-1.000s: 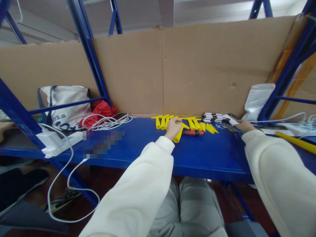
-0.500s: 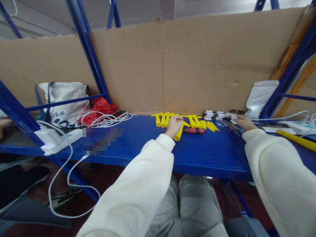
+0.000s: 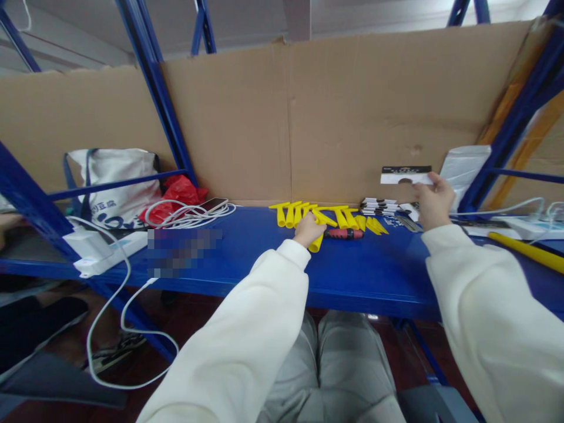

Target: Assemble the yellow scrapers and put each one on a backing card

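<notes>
My left hand (image 3: 309,230) is closed on a yellow T-shaped scraper (image 3: 316,244), held low over the blue shelf with its round handle end toward me. Up in the air at the right, my right hand (image 3: 434,202) pinches a flat black-and-white packaging card (image 3: 393,176) by its right end. A row of similar yellow scrapers (image 3: 289,218) lies just behind my left hand. Beside that hand is a red-and-black screwdriver (image 3: 344,234). Small yellow wedge-shaped pieces (image 3: 376,227) and a stack of black-and-white boxes or cards (image 3: 379,207) lie between my hands.
Thin grey strips (image 3: 409,224) lie below my right hand. A white pouch (image 3: 467,170), a power strip (image 3: 529,226) and a long yellow rod (image 3: 526,252) are at the right. Leftward are coiled white cable (image 3: 189,216), a cloth bag (image 3: 118,182) and another power strip (image 3: 112,252). Cardboard (image 3: 352,117) stands behind.
My right hand has risen from the things on the shelf and now holds up the card. My left hand stays at the yellow scraper, its fingers slightly lower.
</notes>
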A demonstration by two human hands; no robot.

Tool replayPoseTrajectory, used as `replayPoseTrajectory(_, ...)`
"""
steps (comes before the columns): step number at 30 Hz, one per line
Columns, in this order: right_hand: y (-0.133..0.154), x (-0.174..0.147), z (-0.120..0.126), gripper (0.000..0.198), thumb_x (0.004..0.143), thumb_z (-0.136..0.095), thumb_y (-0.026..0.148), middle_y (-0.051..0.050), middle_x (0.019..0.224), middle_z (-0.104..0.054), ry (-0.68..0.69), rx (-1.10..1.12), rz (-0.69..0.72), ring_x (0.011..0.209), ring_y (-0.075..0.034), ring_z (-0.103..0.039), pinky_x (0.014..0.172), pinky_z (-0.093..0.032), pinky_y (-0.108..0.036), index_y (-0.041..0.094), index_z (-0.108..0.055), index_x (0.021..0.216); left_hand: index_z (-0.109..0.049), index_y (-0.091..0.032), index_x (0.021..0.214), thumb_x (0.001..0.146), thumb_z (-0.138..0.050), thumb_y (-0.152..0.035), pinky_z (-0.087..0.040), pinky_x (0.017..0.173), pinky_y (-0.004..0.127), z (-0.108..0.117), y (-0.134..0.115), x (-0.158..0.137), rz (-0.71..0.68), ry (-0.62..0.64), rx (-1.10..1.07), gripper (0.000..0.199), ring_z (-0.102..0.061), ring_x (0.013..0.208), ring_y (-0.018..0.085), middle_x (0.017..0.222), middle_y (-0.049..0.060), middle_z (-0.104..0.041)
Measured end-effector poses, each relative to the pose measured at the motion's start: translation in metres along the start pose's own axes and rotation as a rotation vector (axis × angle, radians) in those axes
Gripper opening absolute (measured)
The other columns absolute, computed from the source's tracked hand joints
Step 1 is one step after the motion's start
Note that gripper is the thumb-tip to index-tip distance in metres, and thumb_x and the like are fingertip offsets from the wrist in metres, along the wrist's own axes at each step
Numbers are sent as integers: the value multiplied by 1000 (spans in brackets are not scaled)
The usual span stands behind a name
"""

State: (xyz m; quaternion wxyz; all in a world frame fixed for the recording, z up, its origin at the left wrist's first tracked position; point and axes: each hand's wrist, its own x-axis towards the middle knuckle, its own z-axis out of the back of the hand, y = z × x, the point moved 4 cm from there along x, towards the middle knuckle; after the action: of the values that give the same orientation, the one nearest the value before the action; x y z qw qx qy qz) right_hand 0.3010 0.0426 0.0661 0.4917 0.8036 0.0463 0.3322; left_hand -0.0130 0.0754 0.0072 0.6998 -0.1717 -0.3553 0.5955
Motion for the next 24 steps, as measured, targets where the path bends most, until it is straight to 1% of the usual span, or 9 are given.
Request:
replayPoseTrajectory(3, 9, -21, -18, 26, 75, -57, 1, 1, 80, -59, -1, 206, -185, 68, -9, -61, 56, -49, -17, 16, -53, 96, -67, -17, 106, 74, -73, -31, -48, 88, 32, -1, 2, 1, 18, 8, -2, 35, -64, 108, 26, 111, 10, -71)
replayPoseTrajectory(5, 12, -37, -29, 22, 75, -55, 0, 3, 74, -56, 52, 297, -276, 64, -7, -60, 53, -47, -15, 18, -50, 87, -68, -18, 101, 73, -74, -32, -48, 87, 32, -3, 4, 3, 32, 19, -20, 32, -65, 105, 26, 108, 10, -72)
replayPoseTrajectory(7, 7, -49, -36, 23, 74, -56, 0, 4, 71, -55, 110, 334, -329, 63, -8, -60, 53, -48, -15, 19, -48, 84, -68, -18, 96, 72, -75, -31, -48, 86, 32, -5, 6, 5, 49, 27, -53, 29, -66, 103, 25, 103, 9, -73)
replayPoseTrajectory(12, -18, -59, -32, 33, 68, -63, 0, 5, 66, -57, 190, 330, -428, 63, -11, -64, 53, -53, -18, 22, -45, 85, -67, -16, 87, 66, -77, -20, -48, 86, 32, -7, 10, 5, 77, -12, -247, 23, -66, 98, 25, 95, 9, -71)
replayPoseTrajectory(15, -25, -61, -26, 34, 66, -62, -3, 5, 64, -59, 239, 349, -502, 60, -10, -64, 51, -54, -16, 22, -45, 82, -65, -17, 74, 69, -73, -15, -50, 81, 33, -8, 8, 2, 123, 7, -408, 10, -67, 87, 24, 75, 6, -67)
replayPoseTrajectory(16, -24, -62, -25, 34, 67, -63, -4, 4, 63, -60, 262, 358, -523, 59, -10, -64, 50, -54, -16, 21, -45, 81, -63, -18, 68, 71, -70, -15, -51, 78, 33, -8, 7, 2, 141, 29, -470, 9, -67, 82, 24, 68, 5, -64)
replayPoseTrajectory(17, -24, -64, -24, 33, 67, -63, -4, 4, 63, -61, 288, 364, -538, 59, -10, -65, 50, -54, -15, 21, -46, 79, -61, -18, 64, 73, -68, -15, -51, 75, 33, -7, 6, 1, 158, 42, -541, 13, -67, 78, 23, 63, 4, -62)
replayPoseTrajectory(19, -21, -66, -24, 32, 69, -66, -3, 4, 63, -62, 345, 368, -550, 60, -10, -66, 51, -55, -16, 21, -46, 75, -57, -19, 58, 76, -64, -13, -51, 71, 33, -4, 4, 2, 203, 21, -679, 21, -65, 70, 21, 58, 3, -58)
replayPoseTrajectory(24, -15, -75, -31, 30, 73, -71, 3, 4, 65, -66, 545, 353, -512, 65, -9, -69, 66, -58, -18, 21, -48, 68, -56, -19, 62, 80, -60, -9, -51, 67, 28, 4, 6, 9, 278, -153, -993, 21, -62, 63, 16, 57, 0, -57)
